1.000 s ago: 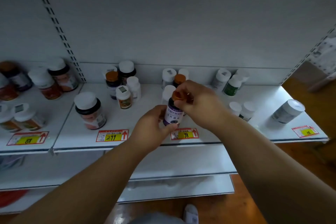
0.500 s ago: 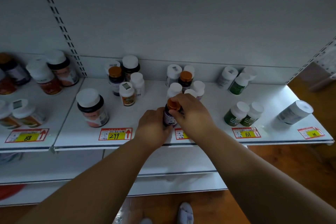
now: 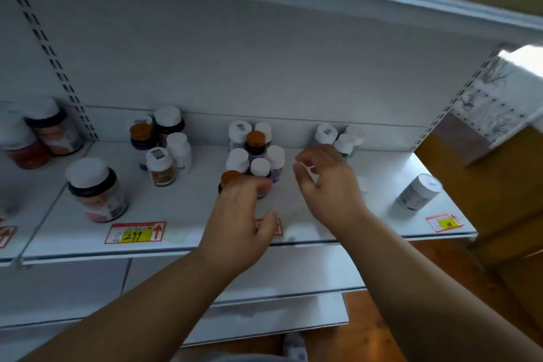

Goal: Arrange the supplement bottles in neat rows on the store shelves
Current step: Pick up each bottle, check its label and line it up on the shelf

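Observation:
A dark supplement bottle with an orange cap (image 3: 230, 178) stands on the white shelf (image 3: 191, 209), in front of a cluster of white-capped bottles (image 3: 260, 166). My left hand (image 3: 241, 214) lies over it with the fingers curled round its front; the thumb sticks out to the right, off the bottle. My right hand (image 3: 326, 185) hovers to the right of the cluster, fingers loosely curled and holding nothing. Behind it stand white-capped bottles (image 3: 343, 142), partly hidden. A second orange-capped bottle (image 3: 255, 141) stands at the back of the cluster.
A large white-lidded jar (image 3: 94, 188) stands front left, with a small group of bottles (image 3: 158, 156) behind it. One white bottle (image 3: 418, 192) leans over at the far right. More jars (image 3: 44, 132) fill the left shelf section. Price tags (image 3: 135, 233) line the shelf edge.
The orange-capped bottle has been set down in front of the cluster. My right hand has let go of its cap and moved right. The view has tilted up.

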Available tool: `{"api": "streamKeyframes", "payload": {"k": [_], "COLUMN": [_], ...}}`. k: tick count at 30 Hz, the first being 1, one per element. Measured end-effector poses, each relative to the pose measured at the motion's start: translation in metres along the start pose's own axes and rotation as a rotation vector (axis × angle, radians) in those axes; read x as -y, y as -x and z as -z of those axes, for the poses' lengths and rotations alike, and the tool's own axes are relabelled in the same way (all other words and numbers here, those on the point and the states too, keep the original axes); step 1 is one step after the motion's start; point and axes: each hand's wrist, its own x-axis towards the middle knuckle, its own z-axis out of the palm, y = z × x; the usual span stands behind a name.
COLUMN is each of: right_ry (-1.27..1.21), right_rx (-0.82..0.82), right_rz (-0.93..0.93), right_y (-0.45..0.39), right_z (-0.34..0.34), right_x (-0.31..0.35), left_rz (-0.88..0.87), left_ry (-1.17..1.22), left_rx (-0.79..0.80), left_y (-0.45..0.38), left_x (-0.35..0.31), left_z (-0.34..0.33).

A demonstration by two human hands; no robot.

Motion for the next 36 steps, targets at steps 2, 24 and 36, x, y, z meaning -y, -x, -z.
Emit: {"api": "streamKeyframes", "payload": {"k": [2,24,36], "right_ry": [-0.023,0.229,-0.156], "right_rx": [-0.021,0.393,0.083], "right_rz": [-0.025,-0.094,-0.296], "right_y": [-0.015,-0.094,-0.047], "right_z": [0.011,0.040,0.119], "right_x": [-0.027,-0.201,-0.157], "left_rz": [-0.027,0.022,0.110], "left_ry": [-0.022,-0.313,0.147], "left_rx": [0.045,0.431,0.315], "left_y": [-0.014,-0.099,-0.123], "left_x": [-0.014,-0.053,-0.079], "left_z": [-0.019,-0.163,-0.155]}}
